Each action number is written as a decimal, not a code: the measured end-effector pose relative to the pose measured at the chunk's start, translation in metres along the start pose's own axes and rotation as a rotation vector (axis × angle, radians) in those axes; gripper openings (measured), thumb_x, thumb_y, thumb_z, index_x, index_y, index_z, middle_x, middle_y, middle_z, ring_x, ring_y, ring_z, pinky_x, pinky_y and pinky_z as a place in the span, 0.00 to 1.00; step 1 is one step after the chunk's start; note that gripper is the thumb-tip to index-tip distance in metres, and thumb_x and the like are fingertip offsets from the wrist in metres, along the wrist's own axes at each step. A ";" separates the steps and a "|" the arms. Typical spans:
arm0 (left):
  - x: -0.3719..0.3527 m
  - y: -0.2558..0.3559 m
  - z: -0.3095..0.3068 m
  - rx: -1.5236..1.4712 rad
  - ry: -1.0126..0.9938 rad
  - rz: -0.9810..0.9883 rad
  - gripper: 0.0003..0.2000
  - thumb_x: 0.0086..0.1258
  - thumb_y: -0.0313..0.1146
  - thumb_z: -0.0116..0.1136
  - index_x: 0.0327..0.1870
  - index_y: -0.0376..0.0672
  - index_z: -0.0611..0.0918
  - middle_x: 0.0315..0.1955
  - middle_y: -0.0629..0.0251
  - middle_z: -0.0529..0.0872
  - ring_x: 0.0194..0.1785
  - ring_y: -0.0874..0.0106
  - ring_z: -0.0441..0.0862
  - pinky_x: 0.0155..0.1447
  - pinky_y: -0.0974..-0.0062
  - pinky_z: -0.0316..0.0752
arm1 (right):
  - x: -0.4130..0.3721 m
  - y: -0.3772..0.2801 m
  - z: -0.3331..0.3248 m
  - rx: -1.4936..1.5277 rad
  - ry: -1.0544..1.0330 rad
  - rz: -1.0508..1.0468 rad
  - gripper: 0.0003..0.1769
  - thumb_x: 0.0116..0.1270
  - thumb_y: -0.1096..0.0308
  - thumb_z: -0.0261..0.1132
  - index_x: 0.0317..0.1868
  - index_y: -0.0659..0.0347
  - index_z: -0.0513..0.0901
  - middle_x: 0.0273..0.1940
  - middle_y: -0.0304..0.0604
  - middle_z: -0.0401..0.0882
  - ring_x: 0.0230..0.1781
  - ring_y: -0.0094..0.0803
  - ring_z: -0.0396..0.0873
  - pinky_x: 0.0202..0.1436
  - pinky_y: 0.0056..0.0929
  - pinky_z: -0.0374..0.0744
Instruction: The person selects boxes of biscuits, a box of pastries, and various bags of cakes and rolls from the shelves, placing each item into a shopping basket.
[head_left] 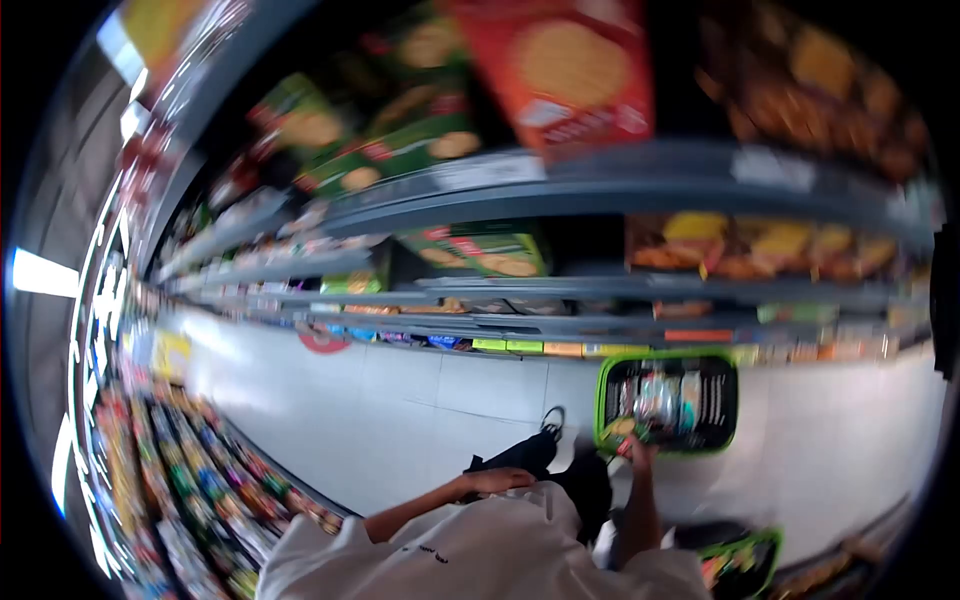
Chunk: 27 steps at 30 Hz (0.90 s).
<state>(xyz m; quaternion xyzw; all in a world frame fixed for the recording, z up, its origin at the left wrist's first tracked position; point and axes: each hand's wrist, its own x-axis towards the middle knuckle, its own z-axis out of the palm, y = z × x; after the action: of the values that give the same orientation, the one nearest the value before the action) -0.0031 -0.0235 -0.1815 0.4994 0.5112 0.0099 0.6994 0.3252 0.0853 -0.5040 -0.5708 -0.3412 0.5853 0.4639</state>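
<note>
My left hand rests against the front of my white shirt, its fingers lying flat with nothing seen in them. Down at the right, my right hand reaches over the near edge of a black basket with a green rim. Its fingers are closed around a small green and yellow packet at the basket's near left corner. Inside the basket lie clear and teal packages. The image is blurred, so the packet's details are unclear.
Shelves with a red packet and green boxes run across the front. More goods stand at the left. A second green-rimmed basket is at the lower right. My shoe is on the pale floor.
</note>
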 end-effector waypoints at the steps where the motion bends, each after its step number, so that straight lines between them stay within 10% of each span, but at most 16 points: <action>1: -0.004 0.009 -0.005 0.041 -0.095 -0.053 0.24 0.78 0.50 0.38 0.62 0.40 0.73 0.58 0.59 0.77 0.64 0.66 0.69 0.68 0.72 0.61 | 0.037 0.070 -0.028 -0.031 -0.332 0.499 0.17 0.65 0.61 0.65 0.50 0.63 0.78 0.45 0.48 0.80 0.40 0.37 0.81 0.40 0.38 0.81; 3: -0.020 0.061 -0.007 -0.161 -0.022 -0.204 0.25 0.78 0.50 0.39 0.63 0.39 0.73 0.59 0.60 0.76 0.64 0.69 0.69 0.69 0.73 0.60 | 0.033 0.007 0.021 0.612 -0.182 0.059 0.19 0.68 0.54 0.62 0.25 0.59 0.80 0.18 0.41 0.77 0.17 0.28 0.78 0.19 0.28 0.76; 4: -0.036 0.120 -0.012 -0.185 0.012 -0.130 0.26 0.78 0.52 0.41 0.63 0.39 0.73 0.59 0.60 0.76 0.64 0.70 0.69 0.69 0.74 0.58 | 0.027 0.003 0.016 -0.060 0.172 0.138 0.25 0.67 0.52 0.64 0.15 0.57 0.75 0.09 0.37 0.70 0.08 0.26 0.71 0.13 0.30 0.71; 6: -0.020 0.125 -0.010 -0.256 -0.004 -0.259 0.26 0.77 0.51 0.41 0.63 0.39 0.73 0.59 0.60 0.76 0.64 0.70 0.69 0.69 0.74 0.59 | 0.055 0.017 0.010 -0.199 0.282 0.530 0.24 0.62 0.55 0.66 0.11 0.56 0.74 0.11 0.39 0.73 0.09 0.26 0.73 0.12 0.28 0.70; 9: -0.011 0.051 0.020 -0.325 -0.038 -0.453 0.26 0.77 0.51 0.42 0.63 0.39 0.73 0.59 0.59 0.76 0.64 0.70 0.70 0.69 0.73 0.60 | 0.066 -0.002 0.002 -0.403 0.597 0.437 0.32 0.37 0.49 0.80 0.30 0.72 0.83 0.37 0.57 0.85 0.41 0.46 0.85 0.44 0.39 0.81; 15: 0.009 -0.049 0.003 -0.212 -0.083 -0.555 0.26 0.77 0.51 0.43 0.64 0.38 0.72 0.60 0.57 0.75 0.64 0.69 0.71 0.68 0.72 0.63 | 0.117 0.115 -0.013 -0.328 0.604 0.812 0.52 0.36 0.44 0.79 0.55 0.72 0.67 0.55 0.59 0.75 0.56 0.51 0.77 0.57 0.41 0.78; 19: 0.207 0.253 -0.234 0.206 0.222 0.150 0.26 0.77 0.50 0.43 0.64 0.38 0.72 0.60 0.57 0.76 0.64 0.69 0.71 0.68 0.71 0.63 | 0.128 0.118 -0.011 -0.398 0.700 0.822 0.55 0.37 0.42 0.79 0.56 0.71 0.62 0.57 0.61 0.70 0.59 0.53 0.73 0.59 0.43 0.76; 22: 0.254 0.362 -0.284 0.280 0.208 0.418 0.25 0.77 0.49 0.43 0.64 0.37 0.71 0.59 0.57 0.76 0.64 0.68 0.71 0.68 0.71 0.63 | 0.142 0.140 -0.014 -0.362 0.724 0.824 0.56 0.38 0.42 0.78 0.57 0.72 0.60 0.57 0.62 0.69 0.59 0.54 0.73 0.60 0.44 0.75; 27: 0.187 0.168 -0.165 0.046 0.195 -0.105 0.25 0.78 0.47 0.42 0.65 0.36 0.71 0.59 0.57 0.77 0.64 0.68 0.72 0.68 0.71 0.63 | 0.167 0.157 -0.016 -0.357 0.796 0.839 0.58 0.39 0.42 0.78 0.58 0.75 0.58 0.57 0.63 0.68 0.59 0.53 0.73 0.61 0.42 0.75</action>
<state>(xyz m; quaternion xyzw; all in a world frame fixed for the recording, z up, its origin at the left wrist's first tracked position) 0.0498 0.2726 -0.1907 0.4845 0.6023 0.0101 0.6343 0.3302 0.1860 -0.7107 -0.9008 0.0200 0.3935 0.1825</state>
